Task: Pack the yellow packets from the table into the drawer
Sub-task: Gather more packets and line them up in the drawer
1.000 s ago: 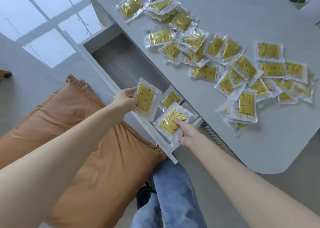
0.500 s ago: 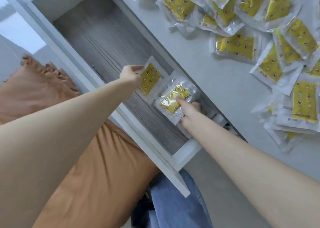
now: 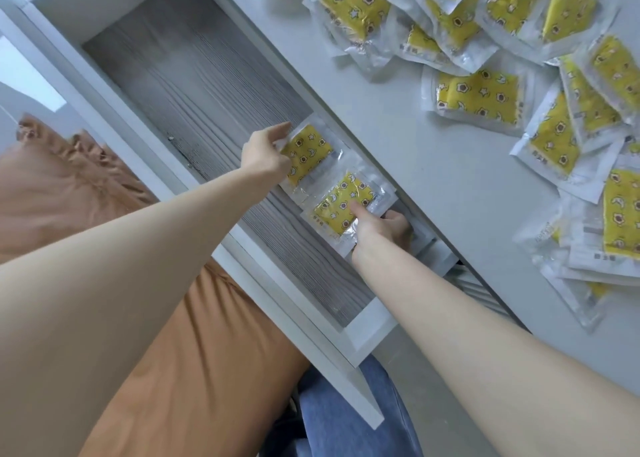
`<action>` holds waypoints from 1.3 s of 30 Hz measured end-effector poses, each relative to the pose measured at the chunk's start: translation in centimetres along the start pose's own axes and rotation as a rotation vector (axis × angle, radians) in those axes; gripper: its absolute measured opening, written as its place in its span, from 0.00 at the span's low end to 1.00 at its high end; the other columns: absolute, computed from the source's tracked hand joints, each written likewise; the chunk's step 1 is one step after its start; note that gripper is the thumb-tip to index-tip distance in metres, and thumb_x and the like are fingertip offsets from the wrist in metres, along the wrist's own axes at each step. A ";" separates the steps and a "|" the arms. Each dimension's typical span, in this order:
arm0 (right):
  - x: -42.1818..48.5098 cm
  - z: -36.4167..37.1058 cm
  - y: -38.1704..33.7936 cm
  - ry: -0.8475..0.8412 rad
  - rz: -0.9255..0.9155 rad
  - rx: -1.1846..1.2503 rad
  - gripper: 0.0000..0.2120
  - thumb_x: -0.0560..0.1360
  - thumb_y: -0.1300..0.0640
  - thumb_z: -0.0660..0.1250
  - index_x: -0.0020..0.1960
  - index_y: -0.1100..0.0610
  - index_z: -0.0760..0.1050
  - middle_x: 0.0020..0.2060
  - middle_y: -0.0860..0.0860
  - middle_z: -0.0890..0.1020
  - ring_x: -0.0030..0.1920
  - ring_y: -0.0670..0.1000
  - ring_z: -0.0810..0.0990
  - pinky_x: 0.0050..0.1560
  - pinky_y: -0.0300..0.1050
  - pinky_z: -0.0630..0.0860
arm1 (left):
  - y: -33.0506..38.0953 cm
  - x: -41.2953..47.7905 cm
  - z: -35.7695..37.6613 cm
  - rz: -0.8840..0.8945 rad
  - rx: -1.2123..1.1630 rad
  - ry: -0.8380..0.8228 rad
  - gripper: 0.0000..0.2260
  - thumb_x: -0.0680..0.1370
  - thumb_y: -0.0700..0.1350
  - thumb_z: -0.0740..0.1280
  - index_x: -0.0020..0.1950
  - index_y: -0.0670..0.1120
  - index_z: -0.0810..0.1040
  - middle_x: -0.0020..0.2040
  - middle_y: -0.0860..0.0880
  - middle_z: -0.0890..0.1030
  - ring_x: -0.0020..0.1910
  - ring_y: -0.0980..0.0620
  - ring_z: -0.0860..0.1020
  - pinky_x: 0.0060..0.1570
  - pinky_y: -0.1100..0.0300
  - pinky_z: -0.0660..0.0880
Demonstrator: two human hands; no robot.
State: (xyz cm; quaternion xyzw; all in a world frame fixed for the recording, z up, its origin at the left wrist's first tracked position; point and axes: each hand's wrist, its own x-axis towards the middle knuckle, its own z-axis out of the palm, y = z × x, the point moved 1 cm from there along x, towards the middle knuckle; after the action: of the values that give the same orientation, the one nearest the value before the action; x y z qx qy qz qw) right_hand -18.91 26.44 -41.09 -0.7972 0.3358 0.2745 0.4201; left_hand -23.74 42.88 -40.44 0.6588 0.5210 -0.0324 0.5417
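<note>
1. Nearest: orange cushion [image 3: 173, 318] on the left and jeans [image 3: 346, 418] below the white front rail of the drawer [image 3: 294, 293]. The drawer is pulled out, and its grey wood-grain floor is mostly bare.
2. Right hand [image 3: 379, 229]: thumb on top, fingers curled under, pinching a yellow packet [image 3: 341, 203] at its near corner. It sits over the right side of the drawer, just beside the table edge. Pale packet edges show under that hand, count unclear.
3. Left hand [image 3: 265, 151], slightly farther: fingertips pinch the clear left margin of a second packet [image 3: 306, 153], which slightly overlaps the first. Can't tell whether either packet lies on the drawer floor or is held just above it.
4. Far right: the table [image 3: 398, 137] carries the pile of packets [image 3: 479, 98], loose and overlapping. Most of the job looks undone.
5. Handling, my read:
   - Light, flat, floppy film pouches with soft fill; not fragile.
   - The glossy film is likely slippery, so stacks will slide.
   - Take them by the clear seal margin, or pinch thumb over and fingers under across the middle.
   - Lay them flat in rows.
</note>
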 end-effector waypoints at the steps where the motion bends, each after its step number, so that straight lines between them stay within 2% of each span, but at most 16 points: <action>1: -0.2 -0.2 -0.3 0.012 0.005 0.013 0.19 0.66 0.54 0.79 0.51 0.59 0.75 0.47 0.53 0.79 0.41 0.54 0.76 0.42 0.42 0.73 | -0.2 -0.2 0.0 0.004 -0.001 0.004 0.31 0.74 0.28 0.61 0.73 0.52 0.66 0.72 0.52 0.69 0.71 0.52 0.67 0.34 0.77 0.70; 2: -0.3 -0.4 -0.4 0.017 0.014 0.034 0.16 0.67 0.56 0.78 0.47 0.59 0.74 0.46 0.54 0.79 0.40 0.54 0.76 0.42 0.42 0.72 | -0.4 -0.6 0.0 0.005 0.002 0.010 0.31 0.75 0.29 0.61 0.73 0.53 0.65 0.73 0.52 0.67 0.71 0.52 0.66 0.34 0.77 0.71; 5: -0.8 -0.8 -0.5 0.016 0.045 0.082 0.14 0.68 0.59 0.77 0.34 0.56 0.71 0.40 0.53 0.80 0.37 0.52 0.76 0.41 0.41 0.72 | -1.1 -2.0 0.5 0.020 0.022 0.041 0.30 0.75 0.31 0.62 0.74 0.52 0.63 0.75 0.52 0.62 0.74 0.52 0.60 0.64 0.67 0.65; 8: -1.0 -1.7 -0.2 0.020 0.044 0.061 0.09 0.71 0.57 0.74 0.41 0.59 0.75 0.43 0.54 0.81 0.40 0.53 0.77 0.43 0.41 0.74 | -1.9 -3.8 1.2 -0.026 -0.002 0.080 0.29 0.76 0.33 0.62 0.75 0.51 0.63 0.77 0.51 0.57 0.76 0.52 0.56 0.66 0.67 0.57; 10: -1.2 -2.4 0.2 0.050 0.043 0.064 0.09 0.73 0.56 0.72 0.47 0.60 0.76 0.46 0.54 0.80 0.42 0.54 0.78 0.44 0.42 0.74 | -2.4 -4.6 1.7 -0.082 -0.043 0.102 0.29 0.77 0.35 0.62 0.75 0.52 0.61 0.77 0.51 0.54 0.76 0.51 0.54 0.72 0.58 0.59; 14: -1.3 -3.7 0.6 0.130 0.082 0.143 0.04 0.77 0.60 0.67 0.48 0.60 0.73 0.43 0.57 0.82 0.32 0.52 0.78 0.33 0.41 0.77 | -2.6 -5.3 2.5 -0.176 -0.140 0.076 0.30 0.76 0.37 0.62 0.75 0.54 0.59 0.76 0.52 0.56 0.73 0.42 0.63 0.63 0.50 0.73; 16: -1.8 -4.4 0.4 0.119 0.126 0.283 0.05 0.80 0.65 0.60 0.55 0.62 0.72 0.43 0.58 0.81 0.32 0.51 0.80 0.28 0.37 0.78 | -2.2 -5.1 2.6 -0.206 -0.171 0.051 0.31 0.76 0.36 0.61 0.76 0.55 0.58 0.75 0.52 0.61 0.66 0.41 0.71 0.49 0.56 0.78; 18: -2.2 -4.7 0.4 0.089 0.090 0.337 0.12 0.80 0.70 0.56 0.61 0.63 0.70 0.48 0.56 0.78 0.34 0.49 0.81 0.35 0.36 0.79 | -1.5 -4.8 2.4 -0.195 -0.175 0.036 0.30 0.76 0.35 0.61 0.76 0.53 0.59 0.72 0.51 0.66 0.55 0.47 0.75 0.38 0.64 0.74; 20: -2.8 -4.6 0.7 0.042 -0.055 0.214 0.18 0.78 0.72 0.56 0.67 0.61 0.67 0.56 0.51 0.72 0.38 0.48 0.82 0.42 0.38 0.80 | -1.0 -4.3 2.0 -0.181 -0.168 0.023 0.29 0.77 0.35 0.61 0.76 0.52 0.59 0.74 0.50 0.65 0.55 0.53 0.75 0.43 0.69 0.73; 23: -3.6 -4.6 2.4 -0.001 -0.401 -0.139 0.28 0.75 0.71 0.60 0.74 0.58 0.61 0.70 0.52 0.64 0.64 0.55 0.75 0.63 0.46 0.74 | -0.7 -3.9 1.5 -0.147 -0.108 0.002 0.28 0.78 0.36 0.60 0.76 0.51 0.59 0.75 0.51 0.63 0.38 0.62 0.71 0.24 0.79 0.65; 25: -4.3 -4.9 3.2 -0.109 -0.605 -0.404 0.29 0.76 0.68 0.62 0.74 0.55 0.62 0.75 0.51 0.57 0.74 0.53 0.61 0.67 0.41 0.66 | -1.0 -3.7 1.2 -0.120 -0.087 0.009 0.27 0.78 0.36 0.60 0.76 0.52 0.60 0.76 0.51 0.62 0.47 0.56 0.76 0.33 0.74 0.72; 26: -4.4 -5.0 3.6 -0.174 -0.707 -0.586 0.28 0.77 0.66 0.62 0.74 0.52 0.62 0.77 0.49 0.54 0.76 0.52 0.55 0.68 0.42 0.63 | -1.3 -3.6 1.1 -0.105 -0.067 0.020 0.27 0.78 0.36 0.61 0.75 0.52 0.61 0.76 0.51 0.60 0.61 0.51 0.74 0.46 0.68 0.75; 28: -4.3 -4.9 3.8 -0.299 -0.872 -0.932 0.29 0.78 0.61 0.62 0.76 0.47 0.58 0.78 0.46 0.47 0.77 0.53 0.46 0.73 0.50 0.57 | -1.8 -3.8 1.2 -0.097 -0.030 0.015 0.26 0.78 0.37 0.61 0.74 0.54 0.63 0.77 0.53 0.56 0.75 0.48 0.59 0.69 0.56 0.65; 31: -3.4 -4.0 3.1 -0.408 -0.926 -1.244 0.33 0.80 0.56 0.59 0.78 0.45 0.45 0.77 0.49 0.36 0.76 0.60 0.34 0.76 0.58 0.45 | -2.4 -3.9 1.7 -0.112 -0.073 -0.016 0.26 0.77 0.37 0.60 0.73 0.55 0.65 0.77 0.55 0.55 0.74 0.44 0.63 0.67 0.50 0.70; 34: -2.3 -3.8 3.1 -0.448 -0.915 -1.375 0.34 0.81 0.53 0.56 0.78 0.45 0.37 0.76 0.51 0.31 0.74 0.63 0.30 0.75 0.61 0.45 | -2.5 -4.0 2.1 -0.152 -0.165 -0.027 0.25 0.78 0.37 0.60 0.74 0.51 0.63 0.77 0.54 0.56 0.72 0.47 0.66 0.59 0.53 0.76; 39: -1.3 -5.3 4.1 -0.419 -0.931 -1.473 0.34 0.82 0.52 0.54 0.78 0.48 0.34 0.76 0.52 0.32 0.74 0.63 0.30 0.76 0.61 0.44 | -2.6 -4.2 2.5 -0.170 -0.223 -0.060 0.25 0.79 0.37 0.61 0.75 0.48 0.62 0.77 0.55 0.56 0.72 0.49 0.65 0.67 0.51 0.70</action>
State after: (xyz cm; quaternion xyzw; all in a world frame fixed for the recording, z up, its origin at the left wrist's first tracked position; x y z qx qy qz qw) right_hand -22.02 20.62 -39.54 -0.8536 -0.3666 0.3620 -0.0764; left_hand -26.22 37.94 -40.65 0.5466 0.5588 -0.0397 0.6224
